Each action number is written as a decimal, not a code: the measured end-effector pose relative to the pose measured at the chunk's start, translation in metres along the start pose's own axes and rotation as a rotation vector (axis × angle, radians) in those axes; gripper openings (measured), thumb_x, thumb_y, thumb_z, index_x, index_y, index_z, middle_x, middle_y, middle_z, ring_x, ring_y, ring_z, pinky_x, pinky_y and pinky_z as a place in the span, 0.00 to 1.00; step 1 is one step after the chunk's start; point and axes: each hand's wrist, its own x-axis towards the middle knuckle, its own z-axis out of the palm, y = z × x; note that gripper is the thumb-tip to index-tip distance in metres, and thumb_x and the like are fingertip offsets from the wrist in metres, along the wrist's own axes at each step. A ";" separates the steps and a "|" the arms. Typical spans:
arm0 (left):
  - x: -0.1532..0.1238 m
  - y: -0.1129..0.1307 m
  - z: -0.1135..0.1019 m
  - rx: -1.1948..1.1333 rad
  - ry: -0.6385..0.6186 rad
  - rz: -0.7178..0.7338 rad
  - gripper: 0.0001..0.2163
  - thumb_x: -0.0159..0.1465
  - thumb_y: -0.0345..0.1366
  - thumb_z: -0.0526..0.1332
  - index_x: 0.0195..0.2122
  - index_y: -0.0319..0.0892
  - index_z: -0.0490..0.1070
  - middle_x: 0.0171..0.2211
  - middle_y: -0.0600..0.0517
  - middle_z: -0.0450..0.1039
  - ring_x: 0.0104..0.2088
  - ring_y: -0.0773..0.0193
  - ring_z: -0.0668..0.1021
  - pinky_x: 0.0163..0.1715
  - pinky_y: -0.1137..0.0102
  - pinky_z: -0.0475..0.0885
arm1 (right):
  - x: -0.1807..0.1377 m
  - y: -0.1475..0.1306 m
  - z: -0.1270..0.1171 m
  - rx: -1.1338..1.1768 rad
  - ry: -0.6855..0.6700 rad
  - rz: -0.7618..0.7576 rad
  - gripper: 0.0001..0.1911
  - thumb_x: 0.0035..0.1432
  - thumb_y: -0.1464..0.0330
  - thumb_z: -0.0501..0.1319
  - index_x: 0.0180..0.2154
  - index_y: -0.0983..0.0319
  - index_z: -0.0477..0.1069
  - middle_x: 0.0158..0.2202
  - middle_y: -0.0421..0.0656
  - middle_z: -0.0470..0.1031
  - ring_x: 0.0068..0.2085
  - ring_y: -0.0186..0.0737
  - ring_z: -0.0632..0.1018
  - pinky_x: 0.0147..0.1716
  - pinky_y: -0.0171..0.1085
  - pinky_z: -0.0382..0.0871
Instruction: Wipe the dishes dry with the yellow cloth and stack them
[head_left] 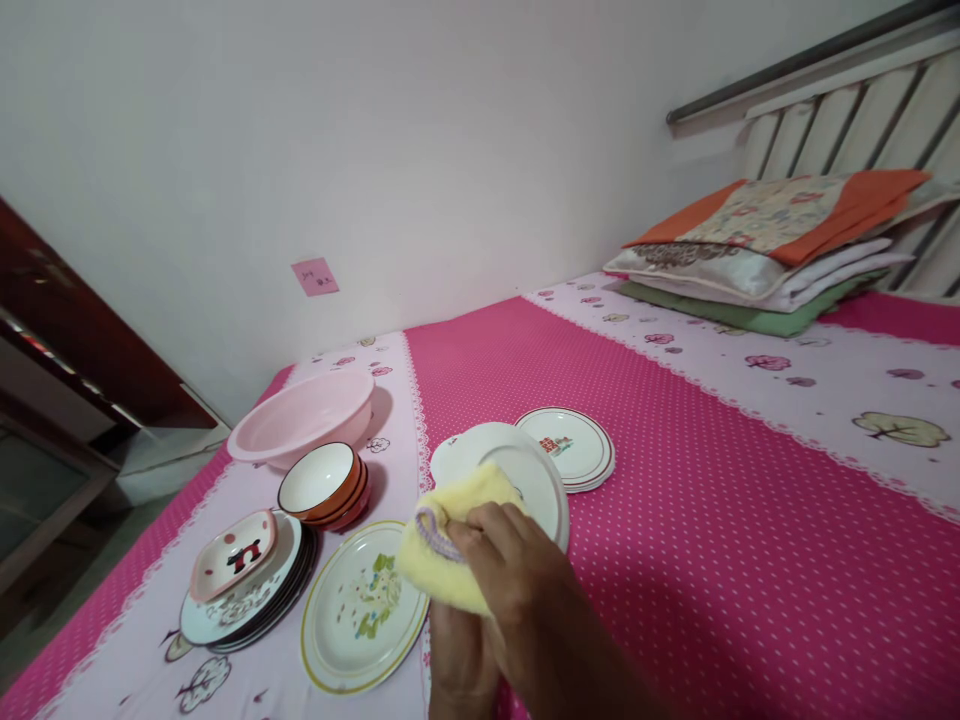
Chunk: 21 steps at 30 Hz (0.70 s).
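Note:
My right hand [517, 565] is closed on a fluffy yellow cloth [442, 580] with a purple trim, pressing it over the near side of a white plate [544, 480]. The plate appears raised and tilted. From below, my left hand [461, 645] reaches under the cloth and seems to support the plate; its fingers are hidden. Another white plate [461, 450] shows partly behind. A small stack of red-rimmed plates [577, 450] lies just beyond. Left of my hands lies a yellow-rimmed plate [360, 610] with a green cartoon print.
Farther left are stacked bowls [322, 485], a pink basin [300, 420], and a pile of plates [195, 625] topped by a square dish [234, 555]. A pink patterned bedspread [735, 500] lies underneath. Folded bedding [765, 250] sits at the back right by a white wall [450, 150].

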 end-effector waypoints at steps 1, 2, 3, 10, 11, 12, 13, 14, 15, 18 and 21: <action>-0.001 -0.004 0.006 -0.026 0.009 -0.006 0.18 0.73 0.38 0.51 0.54 0.48 0.78 0.47 0.50 0.83 0.59 0.59 0.76 0.64 0.63 0.67 | 0.002 0.003 -0.003 -0.015 0.013 0.019 0.14 0.70 0.74 0.52 0.52 0.62 0.72 0.43 0.50 0.76 0.43 0.48 0.75 0.41 0.44 0.72; -0.002 -0.008 0.011 -0.057 0.009 -0.020 0.17 0.72 0.39 0.53 0.55 0.47 0.78 0.49 0.49 0.82 0.60 0.58 0.75 0.65 0.63 0.66 | 0.004 0.007 -0.005 -0.029 0.024 0.036 0.14 0.69 0.74 0.53 0.52 0.63 0.72 0.43 0.50 0.75 0.43 0.48 0.74 0.41 0.44 0.72; -0.003 -0.012 0.015 -0.089 -0.006 -0.045 0.17 0.72 0.40 0.55 0.55 0.46 0.79 0.51 0.48 0.82 0.61 0.56 0.75 0.65 0.61 0.65 | 0.006 0.012 -0.007 -0.040 0.038 0.052 0.14 0.69 0.74 0.53 0.52 0.64 0.72 0.43 0.51 0.75 0.43 0.49 0.74 0.41 0.45 0.72; -0.007 -0.017 0.019 -0.175 -0.246 -0.176 0.15 0.68 0.44 0.63 0.51 0.46 0.81 0.56 0.44 0.78 0.65 0.48 0.70 0.68 0.52 0.58 | 0.014 0.066 -0.027 -0.104 0.140 0.199 0.18 0.59 0.78 0.55 0.50 0.64 0.70 0.47 0.52 0.72 0.50 0.53 0.74 0.49 0.50 0.72; -0.007 -0.016 0.017 -0.180 -0.256 -0.174 0.15 0.69 0.43 0.62 0.52 0.47 0.81 0.56 0.44 0.78 0.66 0.49 0.70 0.68 0.53 0.58 | 0.014 0.073 -0.030 -0.121 0.125 0.226 0.18 0.59 0.78 0.55 0.51 0.64 0.70 0.49 0.52 0.72 0.51 0.53 0.74 0.50 0.50 0.72; -0.006 -0.014 0.015 -0.189 -0.268 -0.166 0.14 0.70 0.43 0.60 0.52 0.48 0.81 0.56 0.45 0.78 0.66 0.50 0.70 0.68 0.53 0.57 | 0.014 0.080 -0.032 -0.146 0.099 0.261 0.18 0.60 0.77 0.56 0.51 0.64 0.69 0.50 0.52 0.72 0.52 0.53 0.74 0.49 0.49 0.72; -0.005 -0.013 0.012 -0.200 -0.282 -0.153 0.14 0.71 0.42 0.59 0.52 0.49 0.81 0.56 0.46 0.78 0.66 0.51 0.70 0.69 0.53 0.57 | 0.014 0.085 -0.034 -0.176 0.058 0.307 0.17 0.60 0.76 0.56 0.52 0.64 0.69 0.50 0.52 0.73 0.51 0.53 0.75 0.47 0.47 0.73; -0.004 -0.011 0.010 -0.215 -0.296 -0.137 0.15 0.72 0.43 0.58 0.53 0.50 0.80 0.57 0.47 0.78 0.65 0.52 0.70 0.69 0.54 0.56 | 0.013 0.089 -0.035 -0.210 0.007 0.359 0.16 0.61 0.75 0.56 0.51 0.64 0.69 0.48 0.52 0.73 0.49 0.52 0.77 0.43 0.45 0.73; -0.003 -0.009 0.007 -0.233 -0.301 -0.114 0.15 0.72 0.43 0.57 0.53 0.51 0.80 0.57 0.47 0.78 0.65 0.53 0.71 0.69 0.54 0.56 | 0.013 0.091 -0.036 -0.244 -0.051 0.412 0.15 0.61 0.75 0.56 0.50 0.64 0.70 0.46 0.52 0.74 0.46 0.51 0.78 0.39 0.43 0.72; 0.003 -0.002 0.001 -0.305 -0.256 -0.047 0.18 0.72 0.48 0.55 0.56 0.52 0.77 0.57 0.48 0.77 0.62 0.54 0.74 0.69 0.56 0.56 | 0.012 0.091 -0.034 -0.300 -0.192 0.504 0.12 0.61 0.76 0.56 0.46 0.65 0.72 0.44 0.51 0.76 0.37 0.46 0.79 0.31 0.40 0.69; 0.008 0.005 -0.004 -0.339 -0.193 0.010 0.20 0.72 0.51 0.54 0.59 0.52 0.75 0.58 0.48 0.76 0.60 0.54 0.76 0.69 0.55 0.56 | 0.007 0.087 -0.028 -0.256 -0.234 0.453 0.16 0.58 0.76 0.58 0.49 0.65 0.72 0.46 0.52 0.77 0.36 0.45 0.80 0.30 0.39 0.68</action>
